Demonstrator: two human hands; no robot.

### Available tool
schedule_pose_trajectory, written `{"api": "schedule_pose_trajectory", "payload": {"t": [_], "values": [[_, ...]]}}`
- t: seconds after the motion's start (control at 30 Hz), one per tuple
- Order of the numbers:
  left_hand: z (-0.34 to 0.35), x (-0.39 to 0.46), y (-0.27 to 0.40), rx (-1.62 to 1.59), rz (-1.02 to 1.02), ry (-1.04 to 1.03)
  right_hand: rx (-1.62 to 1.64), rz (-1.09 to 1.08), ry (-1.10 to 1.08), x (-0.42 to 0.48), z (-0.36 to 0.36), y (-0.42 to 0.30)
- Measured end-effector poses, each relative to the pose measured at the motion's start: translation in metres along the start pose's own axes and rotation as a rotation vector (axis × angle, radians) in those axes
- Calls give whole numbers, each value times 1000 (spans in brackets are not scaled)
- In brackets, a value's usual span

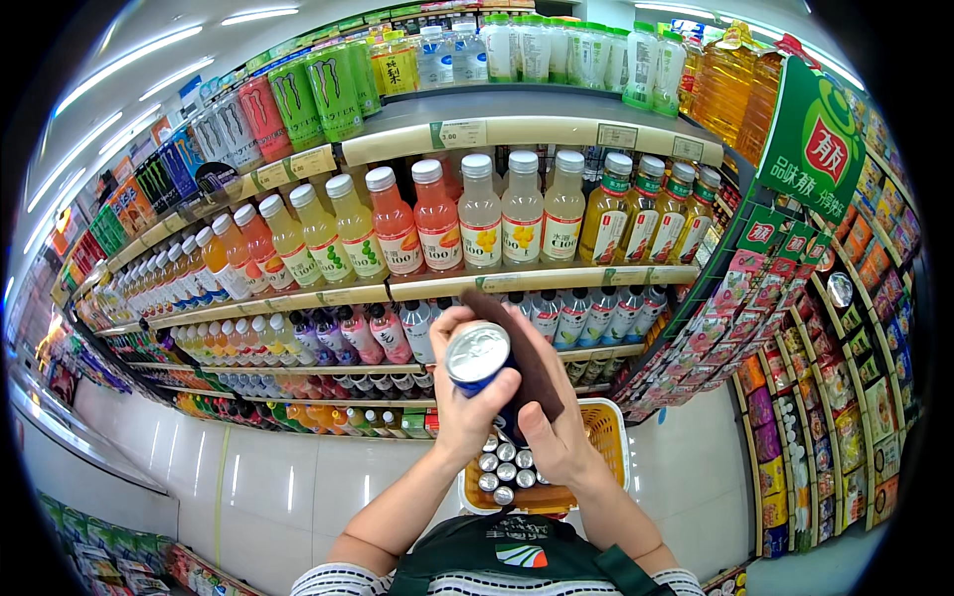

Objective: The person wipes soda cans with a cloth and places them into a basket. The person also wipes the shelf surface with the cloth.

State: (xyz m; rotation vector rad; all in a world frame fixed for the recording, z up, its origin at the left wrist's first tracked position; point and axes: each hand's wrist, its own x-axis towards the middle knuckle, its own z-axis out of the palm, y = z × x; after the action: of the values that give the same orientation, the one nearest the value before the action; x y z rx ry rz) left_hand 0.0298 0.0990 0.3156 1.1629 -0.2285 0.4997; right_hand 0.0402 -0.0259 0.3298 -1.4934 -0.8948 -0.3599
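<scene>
In the head view my left hand (pixel 466 410) is closed around a blue drink can (pixel 478 357) with a silver top, tilted towards me. My right hand (pixel 555 432) holds a dark brown cloth (pixel 522 357) against the can's right side. Part of the can is hidden behind my fingers and the cloth. Below my hands stands a yellow-orange plastic basket (pixel 617 454) with a white rim, and several silver-topped cans (pixel 506 471) are in it.
Shelves before me hold bottled drinks (pixel 481 223), energy drink cans (pixel 332 93) and white-and-green bottles (pixel 533 48). A wire rack of hanging packets (pixel 738 298) stands to the right, beside curved shelves of packaged food (pixel 850 417). A tiled floor (pixel 276 477) lies around the basket.
</scene>
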Motion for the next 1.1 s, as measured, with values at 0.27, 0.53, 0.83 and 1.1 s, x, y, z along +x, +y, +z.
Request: {"api": "schedule_pose_trajectory", "payload": {"t": [0.27,0.53,0.83,1.1], "values": [[-1,3,5,332,182,-8,482,621,-191,3,-23,17],[1,-1,2,31,-71,39,1017,982,-179,-2,-36,42],[0,-19,-40,525,418,-224,902,1323,542,-25,-15,65],[0,-40,-76,782,186,-288,1241,1248,638,-76,-11,97]]}}
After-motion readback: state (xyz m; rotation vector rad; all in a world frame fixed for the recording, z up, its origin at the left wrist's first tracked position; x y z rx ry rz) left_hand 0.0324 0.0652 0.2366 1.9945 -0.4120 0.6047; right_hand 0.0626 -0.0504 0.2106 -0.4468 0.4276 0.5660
